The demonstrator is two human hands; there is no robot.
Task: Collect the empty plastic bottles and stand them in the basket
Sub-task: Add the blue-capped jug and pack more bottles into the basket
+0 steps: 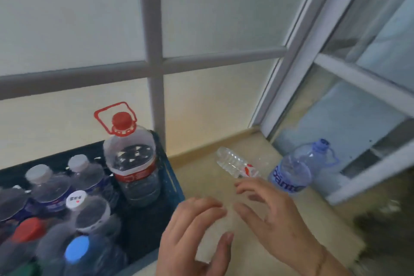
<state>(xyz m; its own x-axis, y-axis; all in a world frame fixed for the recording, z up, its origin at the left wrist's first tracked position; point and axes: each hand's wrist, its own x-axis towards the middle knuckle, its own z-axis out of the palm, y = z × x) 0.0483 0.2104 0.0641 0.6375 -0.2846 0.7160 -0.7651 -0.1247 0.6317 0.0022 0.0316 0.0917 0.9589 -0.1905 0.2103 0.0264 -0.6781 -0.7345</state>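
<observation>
A dark blue basket [173, 182] at lower left holds several upright plastic bottles, the tallest a large clear jug with a red cap and handle [132, 161]. On the floor to its right a small clear ribbed bottle [235, 162] lies on its side. A bluish bottle with a blue handle [300, 168] stands near the corner. My left hand [192, 237] and my right hand [273, 215] hover side by side just in front of the lying bottle, fingers spread, holding nothing.
A frosted glass partition with a grey frame [154, 60] rises behind the basket. A glass door or window frame [363, 87] closes the right side. The floor [206, 177] is beige tile, and a dark mottled patch [385, 226] lies at the lower right.
</observation>
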